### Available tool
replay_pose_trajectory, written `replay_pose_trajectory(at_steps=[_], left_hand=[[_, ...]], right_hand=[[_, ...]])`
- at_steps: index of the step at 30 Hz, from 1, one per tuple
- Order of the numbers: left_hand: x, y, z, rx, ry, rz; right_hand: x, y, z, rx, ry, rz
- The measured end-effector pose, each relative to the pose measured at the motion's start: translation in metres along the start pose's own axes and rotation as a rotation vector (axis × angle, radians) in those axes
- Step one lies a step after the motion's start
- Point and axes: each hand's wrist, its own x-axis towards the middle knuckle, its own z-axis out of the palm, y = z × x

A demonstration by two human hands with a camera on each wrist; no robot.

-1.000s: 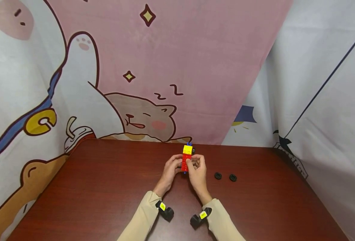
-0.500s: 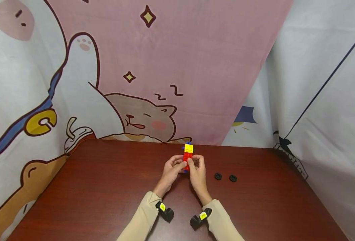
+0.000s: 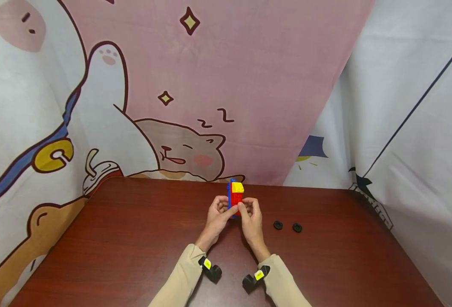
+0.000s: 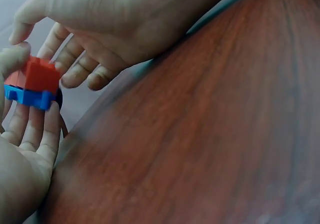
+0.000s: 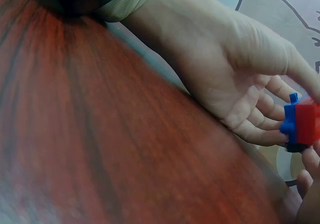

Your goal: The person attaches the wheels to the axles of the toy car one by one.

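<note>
A small toy brick car (image 3: 236,197) is held up between both hands over the table. It has red bricks (image 5: 308,121) in the middle, a yellow brick (image 3: 237,187) at the far end and a blue base (image 3: 229,198) along its left side. My left hand (image 3: 214,221) grips it from the left, thumb on the red bricks and fingers under the blue base. From the right, my right hand (image 3: 251,219) pinches its near end with the thumb on top. Part of a black wheel (image 4: 59,98) shows beside the blue base in the left wrist view.
Two loose black wheels (image 3: 277,224) lie on the dark reddish wooden table (image 3: 133,238), right of the right hand. A printed cloth (image 3: 256,85) hangs along the table's back edge, and pale cloth (image 3: 410,128) hangs on the right. Each wrist wears a black camera (image 3: 212,271).
Both hands turn the car in place: its blue base now faces left, where red and yellow faced up before. The left thumb has come over the red bricks. The loose wheels stay put.
</note>
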Motion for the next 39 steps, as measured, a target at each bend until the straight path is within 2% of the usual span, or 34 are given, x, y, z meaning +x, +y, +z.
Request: replay_pose_trajectory(at_steps=[7,12,15,19,22,30,39], left_hand=[[-0.0004,-0.0030,-0.0022,0.073,-0.028,0.042],[-0.0012,-0.0011,-0.0019,0.083,-0.089,0.057],[-0.0009,-0.0001,-0.0019,0.053,-0.105,0.029],[0.0008,0.0006,-0.0024,-0.032,-0.071,-0.024],[0.0021,0.0000,-0.0028,-0.065,-0.069,-0.036],[0.0025,-0.0024,-0.0028,-0.031,-0.174,-0.067],[0.0022,-0.0027,-0.0019,0.025,-0.163,-0.083]], right_hand=[[0.0001,0.0000,0.0000,0.007,-0.033,0.028],[0.0013,0.0020,0.0011,0.052,0.018,0.023],[0.0020,0.0032,0.0016,0.056,0.062,0.025],[0.0019,0.0042,0.0019,0.047,0.096,0.018],[0.0013,0.0043,0.0016,0.061,0.104,0.014],[0.0007,0.0016,-0.0003,0.078,0.098,0.022],[0.0003,0.0010,0.0005,0.056,0.077,0.033]])
